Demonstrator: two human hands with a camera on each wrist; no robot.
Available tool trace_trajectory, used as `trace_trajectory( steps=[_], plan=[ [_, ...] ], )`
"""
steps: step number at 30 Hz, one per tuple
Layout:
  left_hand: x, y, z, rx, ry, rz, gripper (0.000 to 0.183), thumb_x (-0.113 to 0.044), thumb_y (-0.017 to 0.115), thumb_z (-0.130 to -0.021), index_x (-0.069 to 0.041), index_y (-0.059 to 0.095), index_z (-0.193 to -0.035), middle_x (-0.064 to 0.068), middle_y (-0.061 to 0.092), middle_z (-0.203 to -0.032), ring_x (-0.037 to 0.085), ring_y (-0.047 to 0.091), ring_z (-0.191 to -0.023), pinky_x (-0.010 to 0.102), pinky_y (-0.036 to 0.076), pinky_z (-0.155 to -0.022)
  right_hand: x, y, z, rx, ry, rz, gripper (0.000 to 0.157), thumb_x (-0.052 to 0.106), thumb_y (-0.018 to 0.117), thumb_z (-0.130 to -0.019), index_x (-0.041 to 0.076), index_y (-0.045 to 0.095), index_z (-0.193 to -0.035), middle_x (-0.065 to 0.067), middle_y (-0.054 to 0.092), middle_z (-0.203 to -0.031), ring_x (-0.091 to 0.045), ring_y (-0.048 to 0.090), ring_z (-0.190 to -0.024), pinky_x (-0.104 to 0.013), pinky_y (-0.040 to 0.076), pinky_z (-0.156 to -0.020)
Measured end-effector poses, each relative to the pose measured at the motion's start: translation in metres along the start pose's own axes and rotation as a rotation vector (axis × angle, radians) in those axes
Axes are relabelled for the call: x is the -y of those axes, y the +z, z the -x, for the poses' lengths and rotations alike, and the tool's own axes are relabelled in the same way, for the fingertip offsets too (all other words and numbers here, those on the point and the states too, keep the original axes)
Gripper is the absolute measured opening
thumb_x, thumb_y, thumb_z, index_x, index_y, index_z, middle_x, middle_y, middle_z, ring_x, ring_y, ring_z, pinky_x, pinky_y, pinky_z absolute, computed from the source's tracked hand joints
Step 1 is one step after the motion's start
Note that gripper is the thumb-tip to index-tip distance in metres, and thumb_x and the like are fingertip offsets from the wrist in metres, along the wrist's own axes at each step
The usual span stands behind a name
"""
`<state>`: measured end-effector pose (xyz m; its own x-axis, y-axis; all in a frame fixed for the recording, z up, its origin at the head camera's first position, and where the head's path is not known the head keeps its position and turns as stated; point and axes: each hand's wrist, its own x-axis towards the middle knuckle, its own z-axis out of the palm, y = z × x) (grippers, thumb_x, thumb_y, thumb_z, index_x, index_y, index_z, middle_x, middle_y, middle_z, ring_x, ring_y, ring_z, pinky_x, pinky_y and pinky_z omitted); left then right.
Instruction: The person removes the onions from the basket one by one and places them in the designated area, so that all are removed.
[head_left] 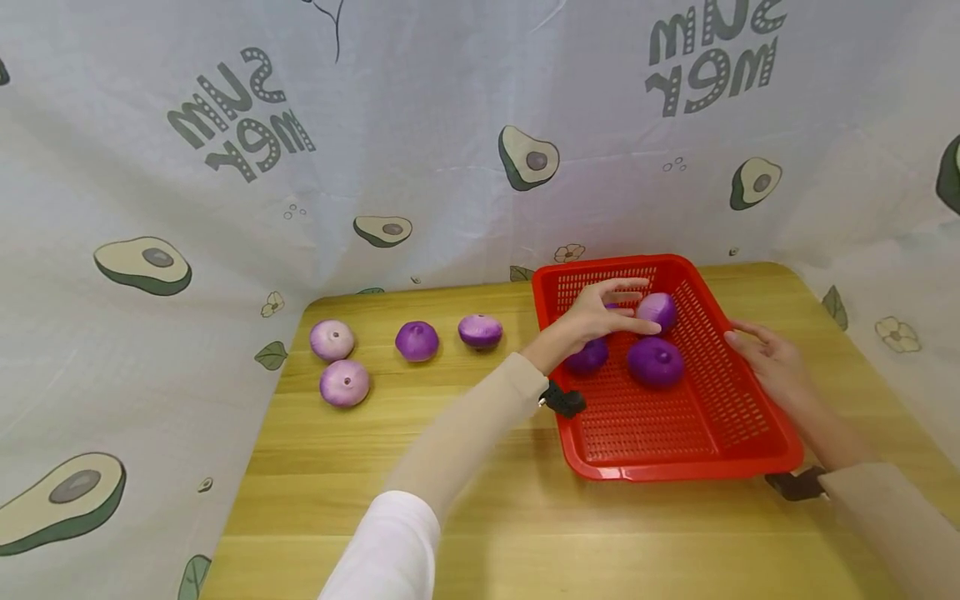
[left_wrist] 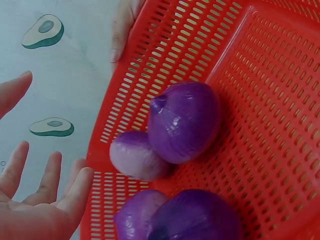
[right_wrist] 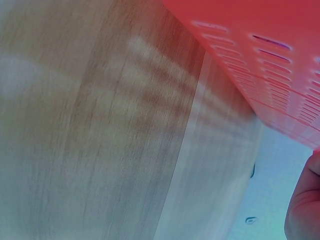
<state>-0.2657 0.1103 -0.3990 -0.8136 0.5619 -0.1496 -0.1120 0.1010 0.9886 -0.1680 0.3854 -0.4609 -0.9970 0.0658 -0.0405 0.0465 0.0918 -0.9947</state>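
If our R hand (head_left: 776, 367), gripping the red basket (head_left: 675, 472) by its rim, tips it, the loose onions (head_left: 656, 362) inside, approx. under our L hand (head_left: 600, 317), fingers spread & holding nothing, could roll & knock together.

Onion (head_left: 612, 307) mostly hidden by left hand (head_left: 600, 315), wrist-view basket (left_wrist: 285, 75) cropped

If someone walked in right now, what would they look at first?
Probably the bright red basket on the right of the table, with purple onions inside, the left hand over them and the right hand holding its right rim. Then maybe the four other onions on the table's left side, and the big avocado pictures on the pale cloth behind.
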Motion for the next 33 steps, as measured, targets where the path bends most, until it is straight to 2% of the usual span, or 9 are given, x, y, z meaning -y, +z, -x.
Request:
trace_trajectory(
  steps=[6, 14, 18, 24, 27, 33],
  plan=[
    [0.01, 0.014, -0.006, 0.059, -0.049, -0.017, 0.063, -0.002, 0.082, -0.081, -0.02, 0.062, -0.137, 0.002, 0.062, -0.133, 0.021, 0.062, -0.116, 0.027, 0.053, -0.09, 0.001, 0.001, -0.001, -0.001, -0.003, 0.021, 0.028, 0.014, 0.052, -0.105, 0.04, 0.058, -0.113, 0.014, 0.073, -0.085, -0.008, 0.07, -0.067, -0.025, 0.057, -0.054],
    [0.024, 0.029, -0.014, 0.068, -0.082, -0.02, 0.062, 0.002, 0.082, -0.08, -0.016, 0.062, -0.136, 0.003, 0.062, -0.133, 0.021, 0.06, -0.12, 0.026, 0.053, -0.091, 0.0, 0.001, -0.002, -0.004, -0.007, 0.069, 0.026, 0.017, 0.053, -0.105, 0.041, 0.057, -0.114, 0.016, 0.072, -0.086, -0.008, 0.07, -0.067, -0.026, 0.057, -0.054],
    [0.032, 0.034, -0.019, 0.069, -0.09, -0.054, 0.058, 0.003, 0.081, -0.08, -0.014, 0.065, -0.133, 0.003, 0.064, -0.132, 0.016, 0.06, -0.118, 0.024, 0.051, -0.094, -0.001, 0.001, -0.003, 0.002, -0.009, 0.073, 0.025, 0.018, 0.054, -0.104, 0.04, 0.057, -0.116, 0.015, 0.072, -0.087, -0.009, 0.07, -0.068, -0.027, 0.057, -0.055],
    [0.039, 0.04, -0.024, 0.072, -0.045, -0.15, 0.058, 0.004, 0.082, -0.079, -0.012, 0.066, -0.132, 0.001, 0.064, -0.133, 0.011, 0.056, -0.123, 0.02, 0.044, -0.1, -0.002, 0.001, -0.003, 0.007, -0.017, -0.023, 0.027, 0.014, 0.054, -0.104, 0.038, 0.06, -0.115, 0.012, 0.073, -0.086, -0.01, 0.07, -0.067, -0.026, 0.057, -0.054],
    [0.041, 0.044, -0.025, 0.057, -0.053, -0.219, 0.059, 0.004, 0.083, -0.077, -0.015, 0.067, -0.131, -0.002, 0.064, -0.132, 0.006, 0.054, -0.125, 0.02, 0.042, -0.103, -0.001, 0.001, -0.001, 0.007, -0.018, -0.053, 0.029, 0.012, 0.053, -0.105, 0.038, 0.061, -0.115, 0.011, 0.074, -0.086, -0.009, 0.07, -0.066, -0.025, 0.056, -0.053],
    [0.048, 0.048, -0.027, 0.036, -0.09, -0.322, 0.061, 0.005, 0.085, -0.074, -0.019, 0.069, -0.128, -0.006, 0.065, -0.13, 0.005, 0.053, -0.125, 0.022, 0.042, -0.103, -0.001, 0.001, -0.001, 0.001, -0.01, -0.033, 0.028, 0.013, 0.053, -0.104, 0.038, 0.061, -0.114, 0.013, 0.073, -0.085, -0.009, 0.07, -0.066, -0.025, 0.056, -0.053]
  ],
)
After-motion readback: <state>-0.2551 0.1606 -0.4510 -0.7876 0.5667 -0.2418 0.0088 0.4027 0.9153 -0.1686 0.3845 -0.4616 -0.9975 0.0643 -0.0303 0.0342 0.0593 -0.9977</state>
